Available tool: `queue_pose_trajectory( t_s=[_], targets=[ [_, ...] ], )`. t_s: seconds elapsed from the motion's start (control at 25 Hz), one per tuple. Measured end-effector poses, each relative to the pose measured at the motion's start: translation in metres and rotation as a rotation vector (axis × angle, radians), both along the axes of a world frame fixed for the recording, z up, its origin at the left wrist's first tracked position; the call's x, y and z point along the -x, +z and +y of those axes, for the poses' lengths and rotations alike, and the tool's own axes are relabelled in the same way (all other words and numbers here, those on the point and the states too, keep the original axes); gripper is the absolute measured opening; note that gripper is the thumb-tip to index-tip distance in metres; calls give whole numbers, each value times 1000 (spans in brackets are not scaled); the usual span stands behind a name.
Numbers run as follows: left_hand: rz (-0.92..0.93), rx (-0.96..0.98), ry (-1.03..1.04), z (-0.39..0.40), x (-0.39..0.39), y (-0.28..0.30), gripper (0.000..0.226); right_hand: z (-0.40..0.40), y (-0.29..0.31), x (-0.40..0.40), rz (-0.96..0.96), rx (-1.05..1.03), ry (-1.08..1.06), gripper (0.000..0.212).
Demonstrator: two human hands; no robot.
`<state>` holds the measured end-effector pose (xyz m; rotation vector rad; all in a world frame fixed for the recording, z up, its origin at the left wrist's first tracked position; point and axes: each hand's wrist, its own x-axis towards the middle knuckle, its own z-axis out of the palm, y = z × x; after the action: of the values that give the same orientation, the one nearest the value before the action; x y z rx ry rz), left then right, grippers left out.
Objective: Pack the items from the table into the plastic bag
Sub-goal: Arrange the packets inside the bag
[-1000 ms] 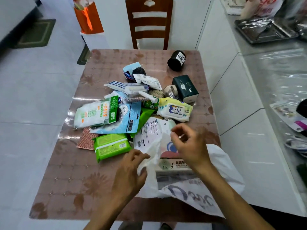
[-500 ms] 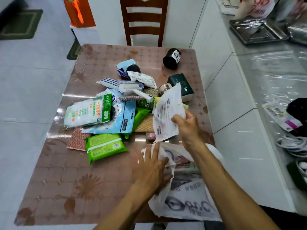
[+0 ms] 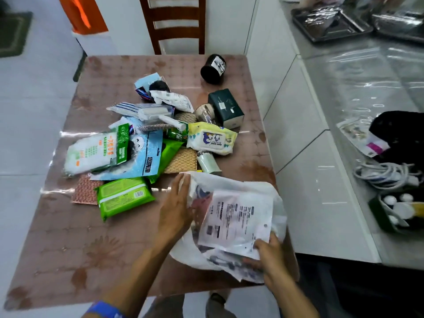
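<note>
since half a second ago the white packet [image 3: 236, 216] has come down from above the pile to the mouth of the bag [image 3: 259, 191], carried by the right hand [image 3: 270, 255], whose grip pinches the packet's near corner. left hand [image 3: 176, 207] lies with straight fingers against the bag's left lip, holding it apart. the bag sits at the near right edge of the tabletop [image 3: 57, 237], with part of it at the brink.

risks, as i judge them: the packet is flat and wide and the mouth floppy, so it could catch on the lip and lie on top rather than slide in. if the left hand lets go, the mouth may fall closed. a hard push could shove the bag off the edge. most items wait in the pile, the green pack [image 3: 124, 196] nearest.
</note>
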<state>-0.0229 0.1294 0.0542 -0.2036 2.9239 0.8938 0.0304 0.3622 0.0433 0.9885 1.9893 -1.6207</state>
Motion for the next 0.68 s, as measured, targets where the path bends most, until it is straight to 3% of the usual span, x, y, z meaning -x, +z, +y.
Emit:
queue_pose_trajectory(
  t_s=[0.12,0.2,0.32,0.4,0.48,0.56,0.68],
  targets=[
    [90,-55,46,-18,-6,14,91,-20,-7,7,91,-226,198,44],
    [175,-16,9,-20,-8,17,76,-29,-9,16,147,-234,295,45],
    [222,105,-157,-18,-11,17,45,-40,-15,31,250,-278,278,40],
    [162,223,-128,-19,-16,11,37,-47,-15,33,289,-382,420,30],
    [-5,233,73,-20,-23,1,31,-46,-17,31,297,-423,534,33],
    [-195,148,219,-21,-32,-13,30,-38,-20,32,230,-306,438,38],
    [-224,-46,217,-19,-36,-26,32,-35,-23,43,178,-234,433,18]
  ],
)
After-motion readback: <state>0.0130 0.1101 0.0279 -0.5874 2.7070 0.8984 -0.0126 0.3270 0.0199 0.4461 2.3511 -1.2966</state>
